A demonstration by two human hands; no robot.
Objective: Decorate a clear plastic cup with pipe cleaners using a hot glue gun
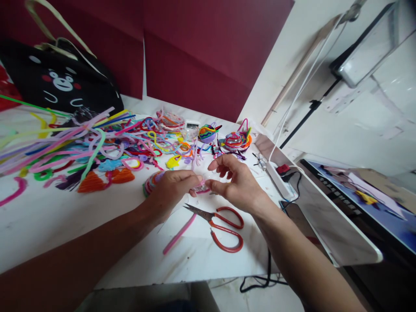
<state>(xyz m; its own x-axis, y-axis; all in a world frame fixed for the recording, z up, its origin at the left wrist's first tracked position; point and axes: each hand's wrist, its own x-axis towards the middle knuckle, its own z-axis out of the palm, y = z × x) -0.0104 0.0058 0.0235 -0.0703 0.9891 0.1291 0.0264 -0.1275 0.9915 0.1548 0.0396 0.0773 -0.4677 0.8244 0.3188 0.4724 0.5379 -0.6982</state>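
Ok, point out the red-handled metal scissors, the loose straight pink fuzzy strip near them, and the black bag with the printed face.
Scissors [212, 216]: head view, near the pivot.
Pink strip [179, 234]: head view, mid-length.
Black bag [63, 83]: head view, printed front.

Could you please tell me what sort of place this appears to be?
It looks like a craft workspace: a heap of colourful fuzzy stems lies on a white table, with red-handled scissors and a cut pink stem nearby.
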